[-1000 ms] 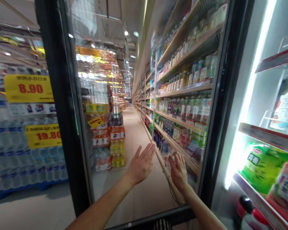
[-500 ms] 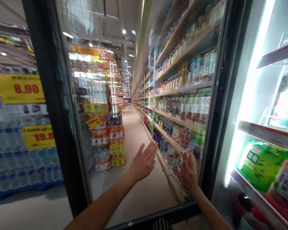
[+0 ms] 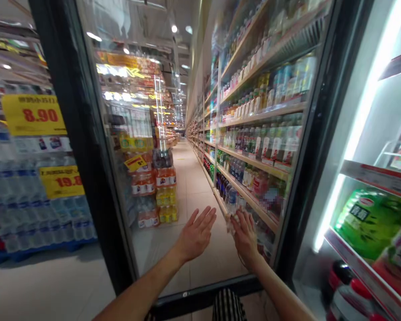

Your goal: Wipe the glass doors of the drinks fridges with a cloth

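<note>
Leftward across the glass, away from the right bar of the black frame, the right hand has moved since half a second ago, bringing the cloth nearer the left hand. The left hand has kept much the same place on the door.

Edges first: the frame's left bar stands well apart from the left hand, with a wide stretch of glass between. The right bar is closer to the right hand, yet also apart from it. Both hands are above the bottom bar, and both forearms pass over it. Above the fingertips the glass runs up out of view. A narrow gap parts the two hands.

The left hand's fingers are straight and nearly side by side, the thumb lying along them; the palm faces the glass and seems to rest flat on it, holding nothing. The right hand's fingers are bent a little over the bunched, pale cloth, keeping it between them and the glass; part of it shows past the left side of the fingers. Whether the fingertips themselves touch the glass, I cannot tell.

Right of the frame, a green pack sits on a shelf.
</note>
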Tool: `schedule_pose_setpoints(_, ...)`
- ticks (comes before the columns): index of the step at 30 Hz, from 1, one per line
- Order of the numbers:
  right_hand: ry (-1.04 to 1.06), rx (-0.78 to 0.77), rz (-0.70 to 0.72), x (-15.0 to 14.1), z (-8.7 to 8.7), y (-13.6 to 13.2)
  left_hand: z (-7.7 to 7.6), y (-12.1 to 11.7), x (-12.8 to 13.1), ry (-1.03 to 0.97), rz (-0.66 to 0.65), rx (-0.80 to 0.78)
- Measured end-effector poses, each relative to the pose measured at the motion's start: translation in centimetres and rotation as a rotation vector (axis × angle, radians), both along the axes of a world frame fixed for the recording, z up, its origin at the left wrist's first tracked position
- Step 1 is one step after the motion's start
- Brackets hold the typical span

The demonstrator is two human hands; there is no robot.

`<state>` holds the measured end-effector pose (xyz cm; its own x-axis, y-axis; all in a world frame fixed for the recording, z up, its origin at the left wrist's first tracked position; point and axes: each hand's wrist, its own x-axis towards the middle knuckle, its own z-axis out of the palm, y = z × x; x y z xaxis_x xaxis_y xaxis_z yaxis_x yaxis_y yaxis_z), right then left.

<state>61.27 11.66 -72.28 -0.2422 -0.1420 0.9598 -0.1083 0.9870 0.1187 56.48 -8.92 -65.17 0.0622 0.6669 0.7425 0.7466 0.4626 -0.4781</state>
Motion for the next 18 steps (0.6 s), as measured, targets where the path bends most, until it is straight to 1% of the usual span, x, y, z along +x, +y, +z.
schedule_pose_setpoints(2, 0.074, -0.077, 0.048, -1.0, 3.6, -1.3, 0.9, 0.2, 0.8, -0.043, -0.078, 0.044)
schedule_pose_setpoints(4, 0.136, -0.123, 0.148, -2.3, 7.3, -3.3, 2.3, 0.8, 1.6, -0.104, -0.176, 0.110)
schedule_pose_setpoints(5, 0.154, -0.138, 0.214, -2.9, 8.7, -4.4, 3.1, 1.1, 1.9, -0.138, -0.218, 0.157)
schedule_pose_setpoints(6, 0.170, -0.152, 0.280, -3.4, 9.7, -5.6, 3.9, 1.4, 2.0, -0.176, -0.247, 0.207)
schedule_pose_setpoints(7, 0.185, -0.168, 0.335, -3.7, 10.3, -6.6, 4.6, 1.6, 2.0, -0.212, -0.262, 0.253)
schedule_pose_setpoints(9, 0.220, -0.207, 0.400, -3.9, 10.4, -7.9, 5.7, 1.9, 1.8, -0.249, -0.257, 0.301)
schedule_pose_setpoints(11, 0.253, -0.201, 0.428, -3.5, 9.7, -7.9, 6.1, 2.4, 1.5, -0.217, -0.223, 0.284)
schedule_pose_setpoints(14, 0.227, -0.121, 0.421, -2.2, 8.1, -5.7, 5.9, 4.0, 1.1, -0.097, -0.132, 0.286)
schedule_pose_setpoints(16, 0.177, -0.071, 0.347, -1.4, 7.1, -3.6, 5.8, 5.7, 0.8, -0.040, -0.064, 0.313)
schedule_pose_setpoints(18, 0.150, -0.065, 0.243, -0.9, 6.3, -1.5, 6.3, 6.9, 0.4, 0.004, -0.027, 0.312)
